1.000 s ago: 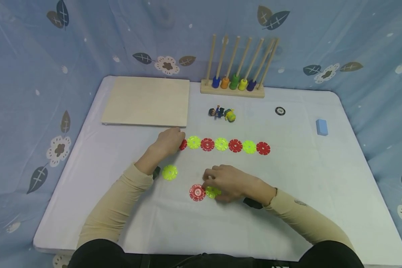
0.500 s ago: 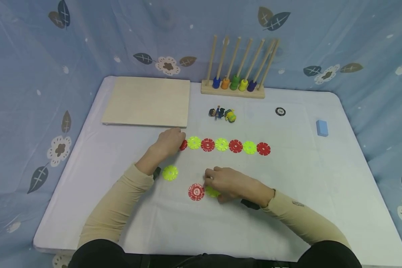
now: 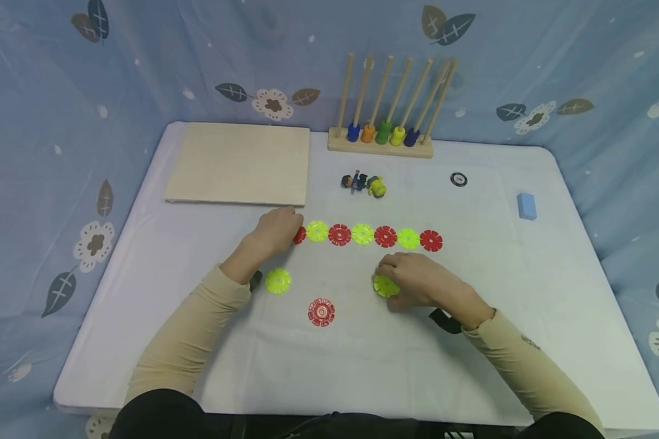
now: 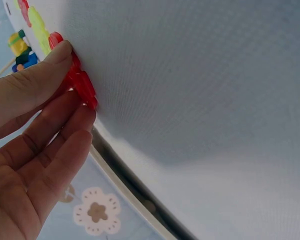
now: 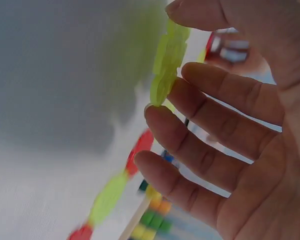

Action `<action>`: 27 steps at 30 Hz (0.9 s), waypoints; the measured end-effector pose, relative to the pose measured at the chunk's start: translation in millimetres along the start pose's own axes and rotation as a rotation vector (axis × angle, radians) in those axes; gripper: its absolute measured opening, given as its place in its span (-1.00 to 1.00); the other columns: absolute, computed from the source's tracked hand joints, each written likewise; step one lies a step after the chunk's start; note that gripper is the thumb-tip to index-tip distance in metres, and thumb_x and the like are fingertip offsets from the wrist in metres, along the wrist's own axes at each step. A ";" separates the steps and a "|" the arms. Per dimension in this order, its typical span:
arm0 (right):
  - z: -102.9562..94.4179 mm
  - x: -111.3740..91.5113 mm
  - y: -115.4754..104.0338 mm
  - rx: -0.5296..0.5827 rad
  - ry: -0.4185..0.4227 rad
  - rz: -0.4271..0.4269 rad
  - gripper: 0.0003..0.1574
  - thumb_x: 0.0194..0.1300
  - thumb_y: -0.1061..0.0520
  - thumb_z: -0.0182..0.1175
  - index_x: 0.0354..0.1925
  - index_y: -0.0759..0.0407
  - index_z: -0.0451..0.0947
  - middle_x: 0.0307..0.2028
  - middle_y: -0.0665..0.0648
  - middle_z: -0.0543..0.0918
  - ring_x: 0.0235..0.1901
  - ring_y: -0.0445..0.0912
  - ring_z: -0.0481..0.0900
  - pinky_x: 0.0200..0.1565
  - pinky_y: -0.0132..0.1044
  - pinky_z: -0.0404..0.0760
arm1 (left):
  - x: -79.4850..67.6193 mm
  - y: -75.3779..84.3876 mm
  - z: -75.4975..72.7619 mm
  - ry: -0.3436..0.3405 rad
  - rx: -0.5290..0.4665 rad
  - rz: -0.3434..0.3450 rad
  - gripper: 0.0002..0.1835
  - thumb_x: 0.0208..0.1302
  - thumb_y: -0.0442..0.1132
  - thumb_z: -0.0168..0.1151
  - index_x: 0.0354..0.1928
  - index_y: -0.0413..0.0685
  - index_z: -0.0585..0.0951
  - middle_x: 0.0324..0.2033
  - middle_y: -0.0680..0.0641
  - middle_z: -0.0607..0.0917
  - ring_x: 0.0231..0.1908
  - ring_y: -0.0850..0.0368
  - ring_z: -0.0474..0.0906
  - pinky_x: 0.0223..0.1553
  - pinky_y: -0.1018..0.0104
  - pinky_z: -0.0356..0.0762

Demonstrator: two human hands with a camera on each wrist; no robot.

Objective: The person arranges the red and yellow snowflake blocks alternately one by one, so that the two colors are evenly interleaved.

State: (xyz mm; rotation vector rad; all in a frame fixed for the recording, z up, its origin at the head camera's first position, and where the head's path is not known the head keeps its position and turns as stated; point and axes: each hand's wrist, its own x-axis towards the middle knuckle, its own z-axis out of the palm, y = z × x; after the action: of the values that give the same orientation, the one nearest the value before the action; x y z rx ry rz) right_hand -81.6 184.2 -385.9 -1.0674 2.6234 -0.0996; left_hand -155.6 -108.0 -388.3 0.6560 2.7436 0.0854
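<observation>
My left hand holds the red notched plastic disc at the left end of a row of alternating red and yellow-green discs. The left wrist view has thumb and fingertips at the edges of that red disc. Nearer the body, my right hand grips a yellow-green notched disc, just below the row's right half. Thumb and fingertips pinch the rim of this disc in the right wrist view. A lone red disc and another yellow-green disc lie in front of the row.
Behind the row lie a wooden board, two small toy figures, a black round token and a blue block. A wooden peg rack with coloured beads stands at the white table's back edge.
The right hand has carried the yellow-green disc away from beside the lone red disc, to the right and toward the row. My left hand stays at the row's left end.
</observation>
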 end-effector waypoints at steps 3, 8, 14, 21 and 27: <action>-2.7 -9.0 18.5 0.024 0.007 0.087 -0.31 -0.11 -0.03 0.51 0.03 0.12 0.60 -0.01 0.10 0.67 -0.03 -0.01 0.62 0.01 -0.11 0.64 | 0.2 -0.5 0.7 0.004 -0.005 -0.001 -0.86 0.24 -0.48 0.18 -0.16 -0.26 0.60 -0.22 -0.20 0.60 -0.23 -0.03 0.54 -0.26 0.10 0.60; -7.6 -24.6 54.0 0.079 0.015 0.230 -0.36 -0.10 0.05 0.48 0.02 0.17 0.61 -0.01 0.16 0.67 -0.07 0.03 0.62 0.03 -0.02 0.62 | 0.3 -0.9 1.7 0.011 -0.009 -0.003 -0.86 0.24 -0.48 0.17 -0.17 -0.26 0.60 -0.23 -0.19 0.60 -0.25 -0.02 0.52 -0.27 0.10 0.59; -12.8 -41.0 99.0 0.123 0.025 0.363 -0.39 -0.08 0.07 0.45 0.01 0.22 0.62 0.03 0.26 0.65 -0.07 0.10 0.59 0.01 0.05 0.60 | -0.3 -0.8 0.9 0.016 -0.011 -0.002 -0.87 0.22 -0.49 0.18 -0.19 -0.26 0.59 -0.24 -0.19 0.59 -0.27 0.00 0.50 -0.30 0.12 0.58; -10.4 -44.0 133.3 0.112 -0.018 0.436 -0.37 -0.03 0.03 0.39 0.04 0.26 0.60 0.09 0.35 0.59 0.02 0.20 0.52 0.07 0.13 0.54 | -1.3 0.7 -0.1 0.008 -0.010 -0.003 -0.85 0.24 -0.48 0.18 -0.16 -0.27 0.60 -0.22 -0.19 0.60 -0.25 0.00 0.52 -0.27 0.12 0.59; -10.5 -41.5 138.8 0.126 -0.015 0.424 -0.37 -0.03 0.04 0.40 0.04 0.23 0.60 0.06 0.31 0.57 -0.05 0.15 0.53 0.05 0.13 0.54 | -0.5 1.2 0.4 0.000 -0.012 -0.014 -0.84 0.26 -0.47 0.17 -0.14 -0.26 0.60 -0.19 -0.20 0.60 -0.23 -0.01 0.52 -0.23 0.11 0.60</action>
State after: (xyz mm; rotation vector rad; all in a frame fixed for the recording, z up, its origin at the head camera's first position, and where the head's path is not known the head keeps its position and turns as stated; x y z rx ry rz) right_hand -149.8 312.3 -390.0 -0.4550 2.7236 -0.1581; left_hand -154.5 -107.2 -388.3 0.6339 2.7455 0.0984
